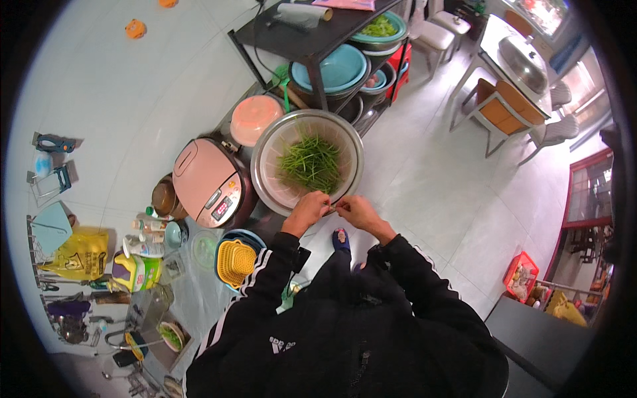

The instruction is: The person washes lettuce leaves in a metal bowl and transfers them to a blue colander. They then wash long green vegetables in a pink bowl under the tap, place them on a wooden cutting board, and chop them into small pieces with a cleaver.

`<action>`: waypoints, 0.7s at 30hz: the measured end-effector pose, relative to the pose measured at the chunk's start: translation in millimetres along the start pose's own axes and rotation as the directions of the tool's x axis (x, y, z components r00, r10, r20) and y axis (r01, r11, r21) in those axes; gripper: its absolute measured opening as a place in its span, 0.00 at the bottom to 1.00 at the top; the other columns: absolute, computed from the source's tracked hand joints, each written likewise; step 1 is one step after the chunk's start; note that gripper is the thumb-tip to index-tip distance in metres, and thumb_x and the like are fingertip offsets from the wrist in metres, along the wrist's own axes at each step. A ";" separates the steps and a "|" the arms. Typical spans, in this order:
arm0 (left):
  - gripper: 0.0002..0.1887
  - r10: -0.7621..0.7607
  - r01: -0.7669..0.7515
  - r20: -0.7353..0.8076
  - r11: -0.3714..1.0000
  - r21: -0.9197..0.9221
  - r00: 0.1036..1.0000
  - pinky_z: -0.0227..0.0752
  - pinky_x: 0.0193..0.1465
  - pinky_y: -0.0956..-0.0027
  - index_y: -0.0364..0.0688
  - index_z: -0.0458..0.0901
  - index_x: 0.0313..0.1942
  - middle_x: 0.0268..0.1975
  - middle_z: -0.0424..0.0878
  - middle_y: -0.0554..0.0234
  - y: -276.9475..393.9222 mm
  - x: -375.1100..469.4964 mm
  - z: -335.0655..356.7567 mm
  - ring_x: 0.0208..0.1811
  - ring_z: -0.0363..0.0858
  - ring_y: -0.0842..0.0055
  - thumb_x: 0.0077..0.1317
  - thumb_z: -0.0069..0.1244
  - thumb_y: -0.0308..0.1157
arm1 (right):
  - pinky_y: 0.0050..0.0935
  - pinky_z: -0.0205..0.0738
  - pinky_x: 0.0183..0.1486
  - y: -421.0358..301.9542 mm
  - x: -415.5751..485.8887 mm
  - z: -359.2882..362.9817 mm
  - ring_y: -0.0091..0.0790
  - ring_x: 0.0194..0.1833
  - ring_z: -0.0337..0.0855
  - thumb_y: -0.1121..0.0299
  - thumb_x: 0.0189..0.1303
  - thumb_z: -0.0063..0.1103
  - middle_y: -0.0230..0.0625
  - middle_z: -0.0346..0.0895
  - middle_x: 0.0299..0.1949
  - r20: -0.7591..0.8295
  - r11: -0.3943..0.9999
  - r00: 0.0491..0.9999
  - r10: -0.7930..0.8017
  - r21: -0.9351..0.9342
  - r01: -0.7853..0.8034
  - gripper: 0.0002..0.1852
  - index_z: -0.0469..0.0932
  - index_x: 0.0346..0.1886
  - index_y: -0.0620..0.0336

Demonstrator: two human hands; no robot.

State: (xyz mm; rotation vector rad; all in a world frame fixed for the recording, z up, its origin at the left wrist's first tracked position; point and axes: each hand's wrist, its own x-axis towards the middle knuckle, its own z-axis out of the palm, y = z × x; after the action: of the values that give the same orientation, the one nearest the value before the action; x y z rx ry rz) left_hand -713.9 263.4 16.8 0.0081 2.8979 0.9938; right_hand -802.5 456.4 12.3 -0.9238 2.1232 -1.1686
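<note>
Over the near rim of a wide metal basin (258,175), my left hand (309,211) and my right hand (359,214) are close together, fingertips pinched. A thin pale strand (333,207), too small to name surely, seems to run between the fingertips. Inside the basin sits a pale plastic colander (271,154). Cut green vegetable stems (312,161) lie heaped in the colander, just beyond my hands.
Left of the basin stand a pink rice cooker (206,179) and an upturned pink bowl (255,119). A yellow basket (236,262) is nearer me. A black metal shelf (293,37) holding blue basins (333,69) rises beyond. Tiled floor (428,184) lies to the right.
</note>
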 end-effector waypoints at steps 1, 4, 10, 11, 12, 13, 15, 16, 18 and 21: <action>0.08 -0.010 0.009 -0.031 1.000 -0.018 0.999 0.75 0.45 0.54 0.38 0.84 0.39 0.40 0.83 0.49 -0.8 -0.1 -2.8 0.44 0.82 0.51 0.64 0.58 0.32 | 0.40 0.79 0.36 -1.1 2.4 -5.6 0.46 0.30 0.87 0.64 0.62 0.65 0.46 0.85 0.29 0.010 0.995 1.000 0.014 0.098 -0.015 0.11 0.85 0.39 0.62; 0.08 -0.020 0.016 -0.151 1.000 -0.026 0.988 0.76 0.45 0.55 0.38 0.84 0.42 0.42 0.84 0.50 -2.1 -1.3 -10.6 0.44 0.82 0.51 0.66 0.56 0.31 | 0.33 0.79 0.37 -1.6 11.3 -18.8 0.33 0.32 0.87 0.67 0.64 0.65 0.41 0.86 0.31 0.022 0.987 0.998 0.051 0.149 -0.054 0.11 0.84 0.44 0.64; 0.19 -0.420 0.472 -0.563 0.880 -0.061 0.711 0.72 0.59 0.58 0.35 0.78 0.58 0.57 0.78 0.44 -23.7 13.0 -20.7 0.57 0.78 0.53 0.67 0.54 0.28 | 0.42 0.78 0.42 38.0 59.2 -78.5 0.48 0.40 0.84 0.71 0.62 0.64 0.49 0.80 0.42 -0.138 0.997 0.987 0.081 0.001 -0.081 0.24 0.72 0.62 0.62; 0.23 -0.438 0.539 -0.633 0.841 -0.038 0.638 0.69 0.64 0.58 0.34 0.75 0.61 0.61 0.75 0.43 -25.4 13.7 -20.7 0.61 0.75 0.51 0.66 0.54 0.27 | 0.43 0.78 0.44 46.2 72.0 -87.8 0.51 0.44 0.82 0.71 0.62 0.65 0.51 0.78 0.46 -0.165 0.998 0.986 0.034 -0.052 -0.043 0.29 0.67 0.65 0.63; 0.26 -0.454 0.609 -0.685 0.793 -0.018 0.569 0.66 0.68 0.58 0.33 0.72 0.63 0.66 0.71 0.42 -24.4 12.2 -18.3 0.64 0.72 0.50 0.65 0.55 0.27 | 0.44 0.77 0.46 53.7 85.2 -94.8 0.54 0.48 0.81 0.71 0.61 0.65 0.54 0.75 0.51 -0.184 0.994 0.983 0.023 -0.101 -0.042 0.33 0.63 0.69 0.63; 0.27 -0.480 0.667 -0.692 0.745 0.002 0.539 0.64 0.69 0.57 0.32 0.71 0.64 0.67 0.69 0.42 -19.9 8.4 -13.3 0.66 0.69 0.49 0.65 0.56 0.27 | 0.44 0.77 0.48 60.1 96.5 -99.5 0.54 0.48 0.80 0.69 0.60 0.67 0.55 0.73 0.52 -0.182 0.989 0.983 -0.039 -0.151 0.011 0.37 0.60 0.70 0.64; 0.30 -0.491 0.754 -0.723 0.654 0.062 0.485 0.59 0.73 0.55 0.30 0.69 0.65 0.69 0.66 0.41 -5.3 -1.1 -0.5 0.68 0.65 0.47 0.63 0.57 0.28 | 0.44 0.75 0.52 69.0 120.6 -106.0 0.53 0.49 0.77 0.66 0.58 0.70 0.57 0.69 0.54 -0.171 0.976 0.983 -0.061 -0.215 0.023 0.43 0.54 0.73 0.65; 0.30 -0.566 0.787 -0.679 0.617 0.028 0.468 0.56 0.73 0.47 0.34 0.71 0.65 0.70 0.65 0.44 5.0 -5.8 8.6 0.69 0.61 0.45 0.63 0.58 0.31 | 0.47 0.72 0.57 71.6 130.1 -107.3 0.58 0.56 0.72 0.64 0.57 0.71 0.59 0.68 0.54 -0.157 0.981 0.984 -0.085 -0.184 0.055 0.47 0.52 0.74 0.68; 0.30 -0.584 0.826 -0.669 0.558 0.079 0.459 0.55 0.71 0.43 0.37 0.72 0.65 0.71 0.62 0.43 30.5 -10.0 34.1 0.70 0.60 0.44 0.62 0.58 0.32 | 0.48 0.73 0.57 73.7 144.9 -105.3 0.59 0.56 0.73 0.63 0.57 0.71 0.60 0.69 0.55 -0.118 0.974 0.985 -0.125 -0.205 0.099 0.47 0.51 0.74 0.68; 0.26 -0.611 0.823 -0.640 0.566 0.057 0.465 0.52 0.70 0.40 0.43 0.75 0.64 0.74 0.58 0.46 65.0 -11.9 67.8 0.71 0.57 0.44 0.66 0.56 0.34 | 0.49 0.73 0.57 77.9 163.5 -103.6 0.62 0.57 0.75 0.61 0.58 0.70 0.65 0.71 0.55 -0.036 0.982 0.996 -0.084 -0.172 0.077 0.48 0.49 0.74 0.69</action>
State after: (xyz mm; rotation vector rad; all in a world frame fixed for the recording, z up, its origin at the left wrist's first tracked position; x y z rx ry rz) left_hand -698.3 355.9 4.2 -1.6476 2.8998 0.2782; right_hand -1002.5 411.5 -27.0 -1.0791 2.2674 -1.0660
